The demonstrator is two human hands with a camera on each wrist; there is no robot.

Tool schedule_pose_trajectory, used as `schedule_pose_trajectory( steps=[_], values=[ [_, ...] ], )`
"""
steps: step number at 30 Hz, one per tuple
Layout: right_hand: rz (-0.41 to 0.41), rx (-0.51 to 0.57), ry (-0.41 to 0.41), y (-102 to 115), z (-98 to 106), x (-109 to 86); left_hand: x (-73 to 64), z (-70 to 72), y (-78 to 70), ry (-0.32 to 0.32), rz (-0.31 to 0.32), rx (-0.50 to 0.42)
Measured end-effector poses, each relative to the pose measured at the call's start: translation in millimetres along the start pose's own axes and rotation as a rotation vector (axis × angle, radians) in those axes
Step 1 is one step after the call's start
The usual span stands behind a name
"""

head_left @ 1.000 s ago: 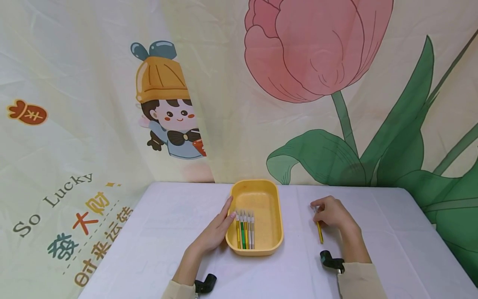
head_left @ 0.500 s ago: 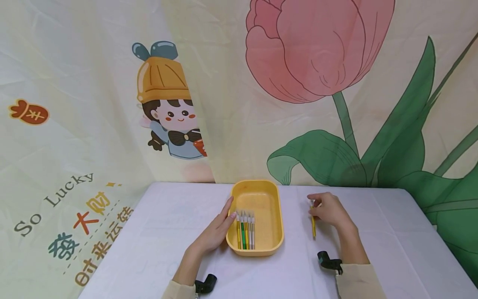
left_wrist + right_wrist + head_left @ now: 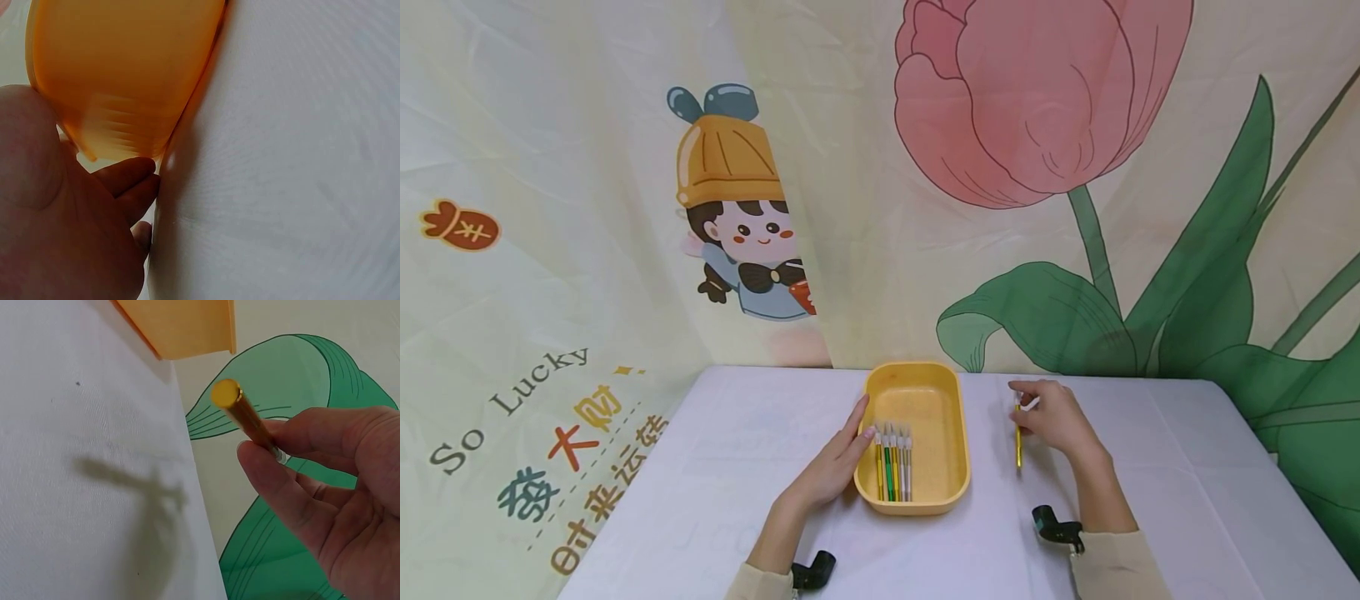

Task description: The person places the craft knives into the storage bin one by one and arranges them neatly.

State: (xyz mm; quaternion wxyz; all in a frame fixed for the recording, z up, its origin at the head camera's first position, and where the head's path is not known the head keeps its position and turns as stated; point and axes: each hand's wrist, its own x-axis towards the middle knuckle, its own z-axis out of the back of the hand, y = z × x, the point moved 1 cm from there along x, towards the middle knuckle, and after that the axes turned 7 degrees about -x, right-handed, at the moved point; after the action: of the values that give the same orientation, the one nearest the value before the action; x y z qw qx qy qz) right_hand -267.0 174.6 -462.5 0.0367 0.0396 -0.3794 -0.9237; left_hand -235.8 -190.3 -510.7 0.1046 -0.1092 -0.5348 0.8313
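My left hand (image 3: 827, 467) holds the left side of a yellow plastic tray (image 3: 964, 442). Its thumb lies over the rim, and in the left wrist view the fingers (image 3: 134, 187) touch the outer wall below it. Several slim craft knives (image 3: 892, 467) with gold, green and silver handles lie side by side in the tray's left half, tips pointing away. Right of the tray, my right hand (image 3: 1060, 417) pinches another gold craft knife (image 3: 1018, 442) near its upper end between thumb and fingers. The knife's round butt faces the right wrist camera, its tip hidden by the fingers.
A white cloth covers the table (image 3: 722, 442). Behind it hangs a printed curtain (image 3: 865, 250) with a tulip and a cartoon figure. Black wrist cameras sit at both cuffs, the right one (image 3: 1056, 527) close over the cloth.
My right hand has moved left and slightly away with the gold craft knife, which now stands more in line with the tray's knives. The left hand and tray have stayed put.
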Motion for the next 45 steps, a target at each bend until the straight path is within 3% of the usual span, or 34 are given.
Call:
schedule_pose_trajectory(
  steps=[14,28,45],
  values=[
    [0.031,0.017,-0.019,11.9,-1.6,-2.3,-0.4,-0.3,-0.4,-0.006,0.003,0.018],
    [0.151,0.075,-0.067,24.5,-7.9,-4.7,0.0,0.6,0.2,-0.006,-0.006,0.020],
    [0.180,0.059,-0.079,48.6,-22.6,-7.6,-0.6,0.8,0.9,-0.002,0.002,0.016]
  ],
)
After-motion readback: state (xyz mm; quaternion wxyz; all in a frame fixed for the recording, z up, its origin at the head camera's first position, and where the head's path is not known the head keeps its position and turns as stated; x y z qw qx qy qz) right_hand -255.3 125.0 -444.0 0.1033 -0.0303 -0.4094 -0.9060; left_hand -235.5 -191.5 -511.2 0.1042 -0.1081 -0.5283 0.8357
